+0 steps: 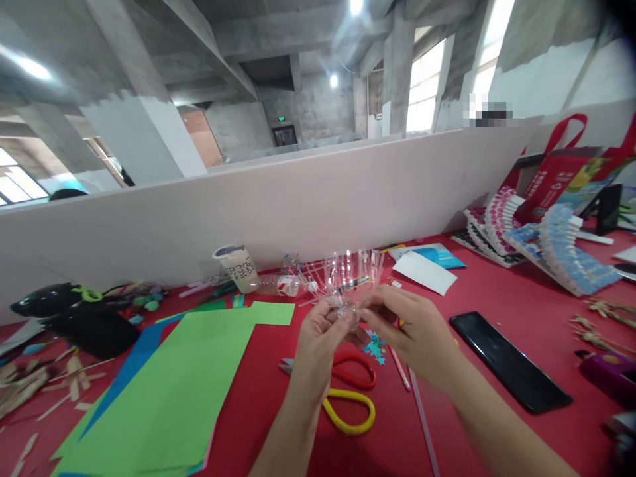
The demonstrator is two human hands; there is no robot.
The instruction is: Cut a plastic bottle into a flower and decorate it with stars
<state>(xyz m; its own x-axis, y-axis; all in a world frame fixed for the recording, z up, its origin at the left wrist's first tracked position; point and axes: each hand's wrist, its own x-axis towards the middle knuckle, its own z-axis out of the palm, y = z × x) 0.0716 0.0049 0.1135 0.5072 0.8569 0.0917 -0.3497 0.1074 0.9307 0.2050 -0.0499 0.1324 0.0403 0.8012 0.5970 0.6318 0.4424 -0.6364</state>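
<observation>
A clear plastic bottle piece [348, 271], cut into upright strips that fan outward, is raised above the red table. My left hand [318, 338] is closed around its narrow lower end. My right hand [417, 328] pinches at the right side of the same piece, its fingertips partly hidden. Below my hands lie scissors [350, 412] with one red and one yellow handle, partly covered by my left hand and wrist. Blue star-shaped pieces [376, 347] are scattered on the table just behind them, beside a pink pencil [400, 371].
Green and blue paper sheets [183, 377] lie at left, near a black glue gun or similar tool [84, 318]. A paper cup [237, 268] and another clear bottle [278, 285] stand or lie near the white partition [298, 205]. A black phone [509, 361] lies at right.
</observation>
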